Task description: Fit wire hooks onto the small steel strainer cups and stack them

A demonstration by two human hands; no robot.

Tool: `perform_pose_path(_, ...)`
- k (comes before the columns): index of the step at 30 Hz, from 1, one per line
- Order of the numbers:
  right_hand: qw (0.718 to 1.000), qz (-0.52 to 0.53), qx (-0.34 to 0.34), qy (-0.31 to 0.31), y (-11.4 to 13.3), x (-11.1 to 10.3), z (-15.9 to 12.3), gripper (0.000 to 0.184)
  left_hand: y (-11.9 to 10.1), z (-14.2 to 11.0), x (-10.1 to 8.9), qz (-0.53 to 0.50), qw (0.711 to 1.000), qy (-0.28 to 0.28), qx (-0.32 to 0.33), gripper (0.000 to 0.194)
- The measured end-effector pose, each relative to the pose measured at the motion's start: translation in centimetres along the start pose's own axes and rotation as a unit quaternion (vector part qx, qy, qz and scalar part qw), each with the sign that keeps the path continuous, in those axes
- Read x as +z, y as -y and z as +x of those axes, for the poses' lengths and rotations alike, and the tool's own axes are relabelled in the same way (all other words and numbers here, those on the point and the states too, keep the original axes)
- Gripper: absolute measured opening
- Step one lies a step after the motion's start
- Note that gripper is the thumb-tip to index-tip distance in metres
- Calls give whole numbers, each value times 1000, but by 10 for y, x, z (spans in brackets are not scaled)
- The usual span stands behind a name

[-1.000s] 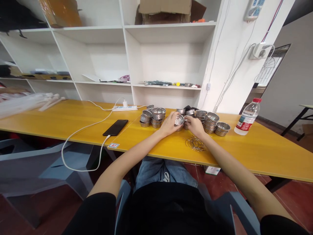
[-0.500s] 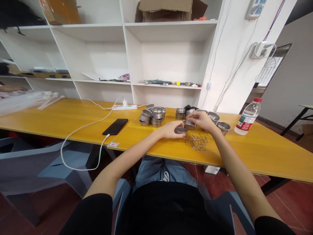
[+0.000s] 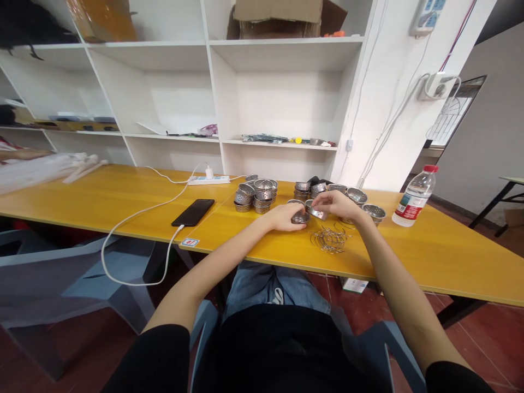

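Observation:
My left hand [image 3: 285,217] is closed around a small round metal strainer cup [image 3: 301,218] just above the yellow table. Beside it, my right hand [image 3: 335,203] pinches the rim of a second perforated metal cup [image 3: 317,213], which is tilted. Part of another cup rim [image 3: 295,202] shows behind my left fingers. Thin metal wire rings [image 3: 328,240] lie in a loose pile in front of my hands. Stacked strainer cups [image 3: 264,192] stand to the left, and more cups [image 3: 357,196] stand behind and right of my right hand.
A black phone [image 3: 193,212] on a white charging cable [image 3: 135,210] lies to the left, near a power strip [image 3: 209,179]. At the right stands a water bottle [image 3: 415,196]. White shelving [image 3: 282,144] rises behind the table [image 3: 429,245]. Clear plastic [image 3: 41,170] covers the far left.
The cup in my right hand has tipped and moved slightly left. My left hand's cup has turned so its open inside shows more, and a rim now shows behind those fingers.

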State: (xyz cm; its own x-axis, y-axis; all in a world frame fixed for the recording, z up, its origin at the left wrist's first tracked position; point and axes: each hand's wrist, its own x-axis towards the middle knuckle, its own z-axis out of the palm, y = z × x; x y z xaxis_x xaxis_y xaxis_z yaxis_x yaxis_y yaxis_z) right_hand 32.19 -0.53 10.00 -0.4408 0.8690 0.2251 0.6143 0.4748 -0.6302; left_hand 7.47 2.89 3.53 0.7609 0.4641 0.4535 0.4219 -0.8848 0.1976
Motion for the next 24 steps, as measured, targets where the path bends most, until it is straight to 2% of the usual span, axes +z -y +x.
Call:
perform_pose_path(3, 999, -24, 11, 27, -2, -2, -1, 24, 1, 0, -2, 23, 1000, 8, -7, 37)
perform_pose_path(7, 998, -52, 24, 28, -7, 5, 2, 22, 5, -1, -2, 61, 998, 9, -7, 33)
perform_pose_path(14, 995, -93, -3, 45, -11, 24, 10, 29, 13, 2, 5, 74, 997, -5, 36, 30)
perform_pose_path(17, 992, -124, -29, 17, -9, 27, 12, 30, 15, 4, 5, 59, 997, -19, 50, 34)
perform_pose_path(22, 986, -138, -58, -78, 3, 21, 7, 27, 14, 4, 2, 64, 996, -47, 34, 45)
perform_pose_path(24, 993, -95, -33, -60, 9, 17, 4, 35, 13, 4, 1, 69, 995, -62, 20, 43)
